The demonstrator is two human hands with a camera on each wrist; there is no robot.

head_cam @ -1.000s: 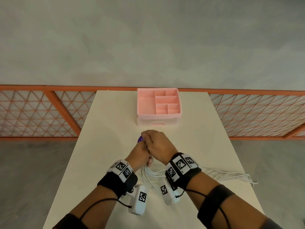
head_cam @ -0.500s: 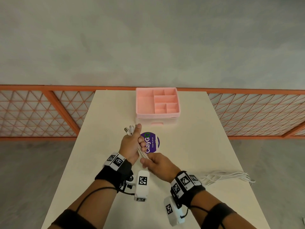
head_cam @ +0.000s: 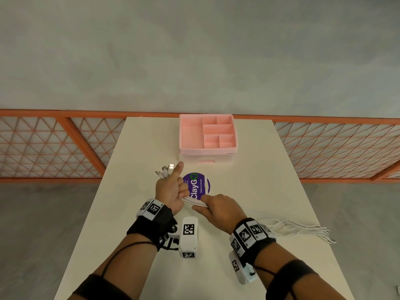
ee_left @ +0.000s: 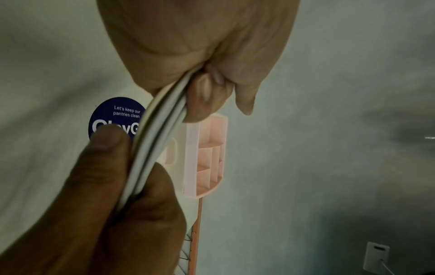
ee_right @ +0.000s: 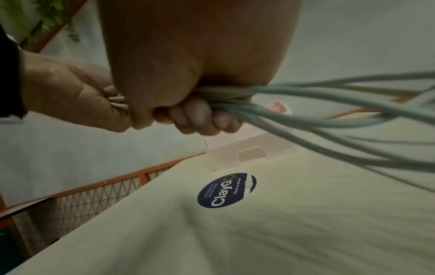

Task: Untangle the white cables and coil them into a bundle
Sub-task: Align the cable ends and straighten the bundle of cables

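Several white cables [head_cam: 192,202] run as one straight bunch between my two hands above the table [head_cam: 134,213]. My left hand [head_cam: 171,189] grips the bunch near its plug ends [head_cam: 165,169], which stick out past the raised thumb. My right hand [head_cam: 218,210] grips the same bunch a short way to the right. In the left wrist view the cables [ee_left: 155,141] pass from the left hand [ee_left: 207,89] into the right hand [ee_left: 122,186]. In the right wrist view the cables [ee_right: 306,104] fan out behind the right hand [ee_right: 188,111]. Their loose tails [head_cam: 303,230] trail over the table to the right.
A pink compartment organizer [head_cam: 207,135] on a white drawer base stands at the table's far middle. A round purple ClayGo sticker [head_cam: 198,186] lies flat just beyond my hands. An orange lattice railing [head_cam: 54,146] runs behind the table.
My hands, close together a second ago, have drawn apart along the cables. The left hand went up and left with the plug ends; the right hand slid back toward me.
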